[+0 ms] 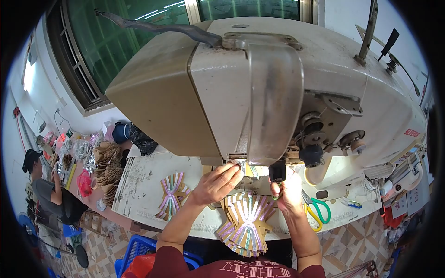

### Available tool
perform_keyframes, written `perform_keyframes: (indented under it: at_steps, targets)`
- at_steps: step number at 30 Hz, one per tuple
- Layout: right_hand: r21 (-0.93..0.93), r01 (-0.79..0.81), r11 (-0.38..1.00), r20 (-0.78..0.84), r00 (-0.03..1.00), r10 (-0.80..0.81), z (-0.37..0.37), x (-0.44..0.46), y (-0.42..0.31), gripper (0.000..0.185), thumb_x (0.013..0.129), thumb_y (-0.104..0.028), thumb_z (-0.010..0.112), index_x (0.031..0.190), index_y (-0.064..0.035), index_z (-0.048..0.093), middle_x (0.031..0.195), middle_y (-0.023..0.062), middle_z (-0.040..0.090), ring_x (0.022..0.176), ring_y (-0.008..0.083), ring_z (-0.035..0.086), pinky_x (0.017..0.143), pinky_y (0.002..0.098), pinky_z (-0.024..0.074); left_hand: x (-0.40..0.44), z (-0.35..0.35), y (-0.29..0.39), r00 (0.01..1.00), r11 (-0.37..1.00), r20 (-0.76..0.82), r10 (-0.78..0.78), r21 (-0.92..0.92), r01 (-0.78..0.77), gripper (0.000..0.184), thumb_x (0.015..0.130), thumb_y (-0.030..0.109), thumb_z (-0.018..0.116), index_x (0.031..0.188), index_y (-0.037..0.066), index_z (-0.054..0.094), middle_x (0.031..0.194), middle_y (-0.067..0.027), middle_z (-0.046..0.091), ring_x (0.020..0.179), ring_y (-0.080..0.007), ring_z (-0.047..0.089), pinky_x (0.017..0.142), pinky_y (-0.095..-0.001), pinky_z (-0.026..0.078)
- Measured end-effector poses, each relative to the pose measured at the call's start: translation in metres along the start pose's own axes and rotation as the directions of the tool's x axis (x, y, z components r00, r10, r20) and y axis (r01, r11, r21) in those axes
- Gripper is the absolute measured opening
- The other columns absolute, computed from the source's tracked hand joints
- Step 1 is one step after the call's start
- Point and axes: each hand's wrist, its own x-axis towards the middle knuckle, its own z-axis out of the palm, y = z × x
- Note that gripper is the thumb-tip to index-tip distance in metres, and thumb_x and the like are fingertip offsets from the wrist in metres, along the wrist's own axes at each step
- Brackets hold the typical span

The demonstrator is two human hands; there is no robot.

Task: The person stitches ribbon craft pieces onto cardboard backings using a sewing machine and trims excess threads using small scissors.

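Note:
Under the head of a large sewing machine [222, 97], my left hand [220, 182] has its fingers pressed together near the needle area; what they hold is too small to make out. My right hand [288, 187] is closed at the right of the needle area, with a green-handled thing [278, 193] partly showing at its fingers. A fanned stack of brown pieces with shiny purple and green strips [247, 227] lies at the table edge between my forearms. One similar striped piece [172, 195] lies left of my left hand.
Scissors with green and yellow handles [317, 208] lie right of my right hand. A blue pen-like tool [354, 204] is farther right. Another person [48, 190] is at the far left beside heaped brown bundles [108, 169]. A blue basket [134, 250] stands below the table.

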Motion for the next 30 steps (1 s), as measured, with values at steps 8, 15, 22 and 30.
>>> perform_keyframes:
  at_steps: [8,15,22,30]
  targets:
    - [-0.095,0.077,0.992,-0.001,0.997,-0.078,-0.004,0.012,0.008,0.023,0.082,-0.021,0.049,0.072,-0.0004,0.052,0.056,0.0060,0.050,0.036,0.0092,0.038,0.034,0.0204,0.0298,-0.003,0.008,-0.003,0.999,0.991,-0.022,-0.026,0.134,0.029,0.026,0.066,0.003,0.062,0.092,0.004,0.059,0.089,-0.0039,0.058,0.078,-0.0166,0.056,0.066,-0.0252,0.047]
    - [0.010,0.098,0.995,0.026,0.995,-0.098,-0.019,0.029,0.024,0.020,0.081,-0.019,0.052,0.070,-0.0023,0.052,0.056,0.0062,0.050,0.041,0.0104,0.039,0.038,0.0212,0.0313,-0.007,0.024,0.008,0.575,0.453,0.034,-0.818,-0.579,0.678,0.008,0.074,0.011,0.056,0.072,0.004,0.058,0.061,-0.0022,0.053,0.055,-0.0096,0.049,0.048,-0.0237,0.039]
    - [-0.043,0.076,0.996,-0.027,0.997,-0.078,-0.013,0.034,0.022,0.017,0.079,-0.020,0.054,0.076,-0.0032,0.050,0.066,0.0086,0.053,0.039,0.0095,0.037,0.036,0.0216,0.0293,0.003,0.072,-0.052,0.129,-0.613,0.618,-0.775,-0.786,0.083,0.027,0.082,0.033,0.050,0.101,0.014,0.050,0.090,0.0029,0.054,0.079,-0.0099,0.053,0.064,-0.0280,0.045]
    - [-0.152,-0.067,0.986,-0.098,0.994,0.053,-0.009,0.002,0.003,0.020,0.080,-0.024,0.052,0.073,-0.0062,0.048,0.059,0.0041,0.052,0.034,0.0093,0.037,0.028,0.0209,0.0282,0.003,0.034,-0.050,0.035,-0.305,0.304,-0.952,-0.952,-0.021,0.009,0.076,0.005,0.060,0.084,0.003,0.055,0.074,-0.0038,0.059,0.063,-0.0133,0.057,0.056,-0.0237,0.047]
